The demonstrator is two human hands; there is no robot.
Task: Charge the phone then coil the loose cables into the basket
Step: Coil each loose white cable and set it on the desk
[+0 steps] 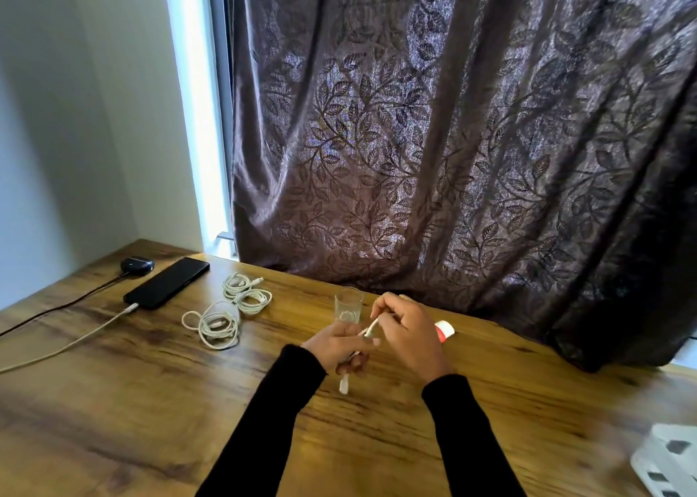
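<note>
**Over the desk, a white cable in both my hands**

Above the wooden desk (pixel 151 402), my left hand (pixel 339 346) curls its fingers around a short white cable (pixel 371 330), one plug hanging below my palm. My right hand (pixel 407 330) pinches its upper end. The black phone (pixel 166 282) lies plugged in far left, beside two coiled white cables (pixel 230 310). The white basket (pixel 667 459) sits at the right edge.

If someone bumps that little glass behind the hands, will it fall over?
Probably. The glass is tall and narrow, looks empty and stands upright, so a knock near its rim would likely tip it. On its side it could roll on the smooth wooden table. Being clear glass, it may well crack.
</note>
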